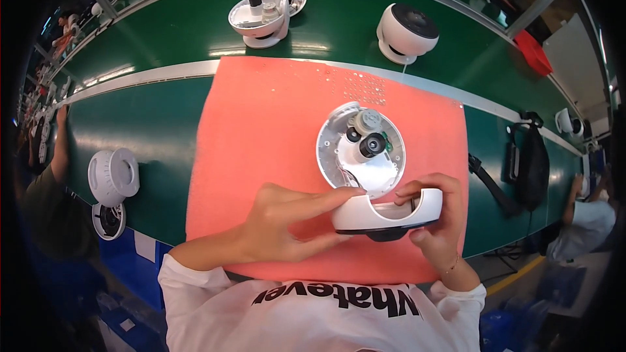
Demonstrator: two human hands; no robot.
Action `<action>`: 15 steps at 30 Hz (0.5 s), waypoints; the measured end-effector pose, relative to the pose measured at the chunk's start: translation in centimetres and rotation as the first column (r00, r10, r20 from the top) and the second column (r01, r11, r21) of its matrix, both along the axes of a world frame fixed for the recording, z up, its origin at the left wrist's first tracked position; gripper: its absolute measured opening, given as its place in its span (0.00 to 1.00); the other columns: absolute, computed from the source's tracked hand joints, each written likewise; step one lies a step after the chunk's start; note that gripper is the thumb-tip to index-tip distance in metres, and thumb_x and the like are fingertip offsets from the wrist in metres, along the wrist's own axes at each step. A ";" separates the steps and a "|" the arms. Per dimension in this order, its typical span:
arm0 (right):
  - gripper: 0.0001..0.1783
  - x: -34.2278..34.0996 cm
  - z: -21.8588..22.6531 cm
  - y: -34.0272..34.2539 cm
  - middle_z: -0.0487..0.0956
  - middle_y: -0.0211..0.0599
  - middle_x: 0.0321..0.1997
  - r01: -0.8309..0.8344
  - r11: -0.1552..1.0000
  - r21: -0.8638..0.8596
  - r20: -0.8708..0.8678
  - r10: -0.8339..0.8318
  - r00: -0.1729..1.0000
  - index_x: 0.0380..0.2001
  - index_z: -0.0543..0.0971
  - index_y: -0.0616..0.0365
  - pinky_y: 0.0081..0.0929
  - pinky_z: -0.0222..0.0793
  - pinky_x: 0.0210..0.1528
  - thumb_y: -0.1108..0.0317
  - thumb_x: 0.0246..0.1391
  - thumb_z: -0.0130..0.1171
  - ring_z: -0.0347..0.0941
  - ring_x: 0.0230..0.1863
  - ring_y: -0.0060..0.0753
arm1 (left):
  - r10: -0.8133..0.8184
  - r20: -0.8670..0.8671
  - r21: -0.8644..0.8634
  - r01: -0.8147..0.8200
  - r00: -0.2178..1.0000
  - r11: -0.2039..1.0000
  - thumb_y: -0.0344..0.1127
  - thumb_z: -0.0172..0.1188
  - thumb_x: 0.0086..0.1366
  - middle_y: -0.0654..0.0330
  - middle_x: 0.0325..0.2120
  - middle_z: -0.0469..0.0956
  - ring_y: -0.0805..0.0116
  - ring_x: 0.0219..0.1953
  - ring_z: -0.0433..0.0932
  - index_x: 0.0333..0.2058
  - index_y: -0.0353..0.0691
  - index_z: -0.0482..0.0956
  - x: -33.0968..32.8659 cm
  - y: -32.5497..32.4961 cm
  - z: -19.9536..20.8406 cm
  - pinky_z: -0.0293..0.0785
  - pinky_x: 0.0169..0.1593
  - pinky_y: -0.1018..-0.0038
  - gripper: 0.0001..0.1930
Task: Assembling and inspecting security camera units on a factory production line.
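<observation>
Over a pink mat [251, 143], left hand [277, 221] extended sideways, right hand [447, 218] curled, both gripping a white shell [355, 214]

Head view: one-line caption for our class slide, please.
Left hand and right hand hold a notched white shell over a pink mat, near an open housing.

Green workbench [160, 114] carrying a pink mat [244, 137]. On the mat: an open, round white shell [329, 150] and rows of small shiny pieces [365, 88]. Left of the mat: an opened white device [103, 179]; right: a black bag [531, 166]. Beyond the mat, a green strip [339, 26] bears two white devices, one opened [261, 30], one closed [391, 32].
</observation>
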State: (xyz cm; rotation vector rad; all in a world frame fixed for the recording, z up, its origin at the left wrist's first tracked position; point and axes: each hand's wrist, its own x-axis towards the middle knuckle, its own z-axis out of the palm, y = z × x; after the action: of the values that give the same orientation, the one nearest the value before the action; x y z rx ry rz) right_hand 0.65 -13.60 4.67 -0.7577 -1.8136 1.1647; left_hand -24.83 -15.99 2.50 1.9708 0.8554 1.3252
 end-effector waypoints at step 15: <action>0.32 -0.5 2.5 1.8 0.77 0.43 0.42 -0.096 0.968 0.234 0.172 0.056 0.984 0.41 0.71 0.62 0.28 0.71 0.41 0.63 0.31 0.75 0.75 0.40 0.35 | 0.107 -0.160 0.170 -0.080 0.981 0.982 0.28 0.67 0.41 0.55 0.36 0.80 0.69 0.23 0.80 0.48 0.37 0.74 0.9 -0.8 0.0 0.75 0.22 0.77 0.30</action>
State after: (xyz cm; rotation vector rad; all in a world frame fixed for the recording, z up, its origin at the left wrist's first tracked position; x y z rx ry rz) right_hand 0.17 -11.76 7.13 -0.6617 -2.0929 0.9283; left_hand -23.89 -16.79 2.51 2.2201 0.9562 1.3318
